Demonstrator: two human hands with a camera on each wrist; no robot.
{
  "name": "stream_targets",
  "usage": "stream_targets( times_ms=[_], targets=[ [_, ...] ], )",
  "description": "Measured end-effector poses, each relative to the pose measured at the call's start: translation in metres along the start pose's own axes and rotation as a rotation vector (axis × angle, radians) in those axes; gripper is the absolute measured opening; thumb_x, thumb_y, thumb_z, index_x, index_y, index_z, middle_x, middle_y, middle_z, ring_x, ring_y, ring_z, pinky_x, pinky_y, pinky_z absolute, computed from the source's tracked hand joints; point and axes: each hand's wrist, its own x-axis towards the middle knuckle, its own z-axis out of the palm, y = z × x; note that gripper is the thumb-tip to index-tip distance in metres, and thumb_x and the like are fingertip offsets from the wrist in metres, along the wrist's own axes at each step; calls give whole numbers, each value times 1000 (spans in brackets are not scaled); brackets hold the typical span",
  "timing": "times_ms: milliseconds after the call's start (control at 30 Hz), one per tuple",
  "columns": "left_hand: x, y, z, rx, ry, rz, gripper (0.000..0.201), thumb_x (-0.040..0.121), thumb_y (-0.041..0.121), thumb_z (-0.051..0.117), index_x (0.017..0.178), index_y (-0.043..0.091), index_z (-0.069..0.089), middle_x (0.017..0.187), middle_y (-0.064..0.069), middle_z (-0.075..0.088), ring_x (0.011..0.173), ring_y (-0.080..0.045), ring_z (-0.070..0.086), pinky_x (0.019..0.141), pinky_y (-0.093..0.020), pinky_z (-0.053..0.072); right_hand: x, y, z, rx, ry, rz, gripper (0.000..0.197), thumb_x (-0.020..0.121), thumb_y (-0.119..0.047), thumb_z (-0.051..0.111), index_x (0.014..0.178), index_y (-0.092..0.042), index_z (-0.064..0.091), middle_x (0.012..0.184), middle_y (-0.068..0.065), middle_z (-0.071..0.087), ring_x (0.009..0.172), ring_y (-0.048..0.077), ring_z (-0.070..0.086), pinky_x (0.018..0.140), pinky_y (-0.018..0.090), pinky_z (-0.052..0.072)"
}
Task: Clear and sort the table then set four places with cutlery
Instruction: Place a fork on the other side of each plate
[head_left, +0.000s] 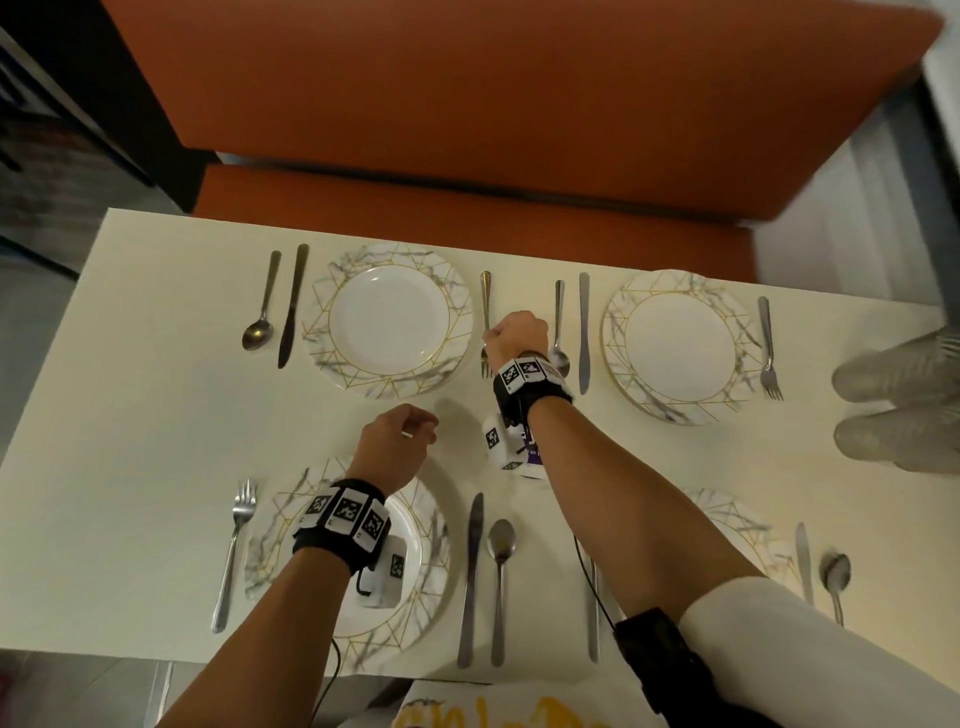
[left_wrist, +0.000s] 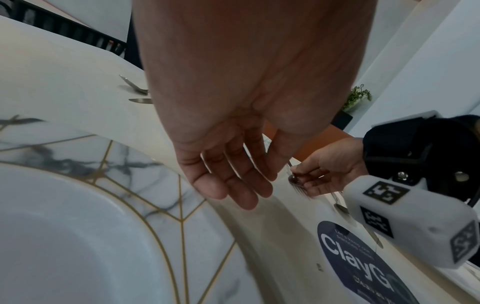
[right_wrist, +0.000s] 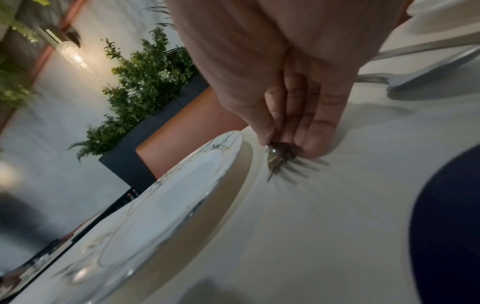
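My right hand (head_left: 511, 338) pinches a fork (head_left: 485, 322) near its tines, with the tines touching the white table (head_left: 156, 415) just right of the far-left marbled plate (head_left: 387, 319). The right wrist view shows thumb and fingers closed round the fork (right_wrist: 281, 159) beside that plate (right_wrist: 161, 203). My left hand (head_left: 402, 436) hovers over the table above the near-left plate (head_left: 426, 566), holding nothing; its fingers (left_wrist: 233, 185) hang loosely. Each far plate has a spoon (head_left: 260, 306) and knife (head_left: 292, 304) beside it.
The far-right plate (head_left: 680, 345) has a spoon (head_left: 558, 332), knife (head_left: 584, 332) and fork (head_left: 769, 348). Near places have a fork (head_left: 236, 551), knife (head_left: 471, 577) and spoon (head_left: 500, 582). Stacked clear cups (head_left: 898, 405) lie at the right edge. An orange bench (head_left: 493, 104) backs the table.
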Motion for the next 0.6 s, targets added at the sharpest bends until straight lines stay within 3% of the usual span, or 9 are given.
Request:
stream_targets(
  times_ms=[100,300,467,600],
  targets=[
    [-2,2,0,-18,10,0,14,100,18,60,101,25,73,87,9,76,84,-13,72,84,-29,56,3,1,3,-20,-17,-17,25,90,-31,72,92,-6,73,91,11,71,77,27,70,73,33,61],
    [-6,6,-1,-26,7,9,15,101,18,59,102,24,72,87,8,76,82,-12,72,65,-13,47,7,0,8,-25,-28,-18,25,88,-32,73,90,-7,73,93,13,71,76,28,70,76,38,62],
    [-7,6,-2,-33,21,17,15,102,16,58,103,21,72,88,7,76,79,-9,70,58,-6,47,8,1,11,-22,-58,-25,25,90,-29,72,94,-4,74,95,15,72,85,29,70,81,41,61],
    [-8,7,-3,-39,21,12,15,102,16,58,103,22,72,88,6,76,79,-9,69,57,-5,46,7,3,10,-27,-63,-34,24,91,-28,72,93,-4,74,96,15,72,83,29,70,81,41,61]
  ],
)
